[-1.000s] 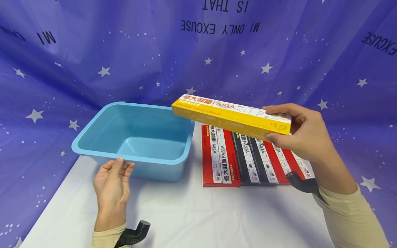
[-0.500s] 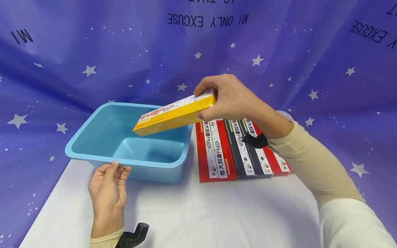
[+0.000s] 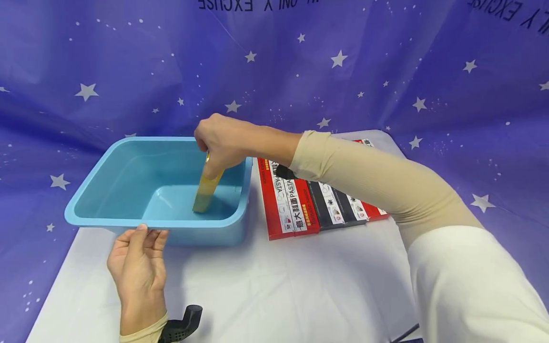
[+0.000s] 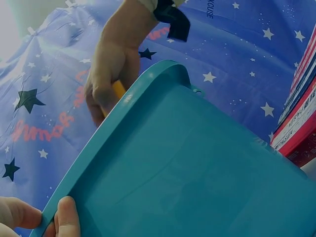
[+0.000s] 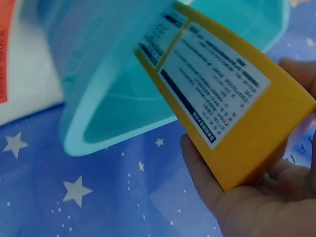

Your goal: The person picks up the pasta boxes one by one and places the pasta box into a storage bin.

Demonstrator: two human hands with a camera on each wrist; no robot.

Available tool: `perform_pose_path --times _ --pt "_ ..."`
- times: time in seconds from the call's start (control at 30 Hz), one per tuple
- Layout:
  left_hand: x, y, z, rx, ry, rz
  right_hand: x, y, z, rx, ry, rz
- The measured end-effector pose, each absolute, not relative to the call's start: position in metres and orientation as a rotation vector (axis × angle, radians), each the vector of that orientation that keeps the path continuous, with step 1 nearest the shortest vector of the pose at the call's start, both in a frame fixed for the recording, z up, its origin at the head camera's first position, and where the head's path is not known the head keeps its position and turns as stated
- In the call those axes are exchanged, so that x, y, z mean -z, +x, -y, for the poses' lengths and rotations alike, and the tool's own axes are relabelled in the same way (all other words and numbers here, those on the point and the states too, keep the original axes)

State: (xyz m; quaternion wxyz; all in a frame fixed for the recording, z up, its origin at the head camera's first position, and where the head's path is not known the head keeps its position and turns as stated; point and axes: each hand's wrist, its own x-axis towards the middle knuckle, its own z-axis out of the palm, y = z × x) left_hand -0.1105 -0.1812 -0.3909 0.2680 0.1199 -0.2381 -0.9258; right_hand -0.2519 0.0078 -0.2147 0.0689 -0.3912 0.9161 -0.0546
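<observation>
Nearest, below the tub's near rim, was the left hand (image 3: 139, 269), bare, palm up, thumb over and fingers under that rim, pinching it; on its wrist, a cuff of beige sleeve and a black device (image 3: 177, 328). Under and around it, a white-covered table (image 3: 279, 286). Just beyond the left hand, one light blue tub (image 3: 193, 223), rectangular, rounded at the corners, open at the top. Over the tub's right part, farther out than the left hand, the right hand (image 3: 225, 143), gripping one yellow box (image 3: 205, 195), thumb on one side and fingers on the other. Said box: long, held tilted, lower end down inside the tub; whether it touched the tub's floor could not be told. The right wrist view showed a white printed panel on one yellow face. Behind the right hand, a beige sleeve (image 3: 351, 171) ran into a white one (image 3: 467, 271). Right of both hands, partly hidden beneath that forearm, a row of flat pasta boxes, side by side: red boxes (image 3: 274, 205) and black boxes (image 3: 342, 206), with white bands. Beyond all, a violet-blue curtain (image 3: 274, 85), star-printed, with dark lettering upside down.
</observation>
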Motion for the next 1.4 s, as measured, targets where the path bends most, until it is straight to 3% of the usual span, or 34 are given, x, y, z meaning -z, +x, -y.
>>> perform_pose_path --times 0.53,0.83,1.17,1.4 --pt "0.399 -0.108 0.173 2.525 0.399 0.686 0.255 -0.254 0.022 0.297 -1.234 -2.675" --pt "0.403 -0.105 0.171 2.522 0.412 0.700 0.275 -0.250 0.022 -0.135 -1.026 -2.482" --pt "0.394 -0.111 0.180 2.509 0.375 0.665 0.253 -0.213 -0.044 0.266 -1.284 -2.595" --pt "0.396 -0.114 0.179 2.504 0.370 0.646 0.266 -0.185 -0.127 0.696 -1.090 -2.676"
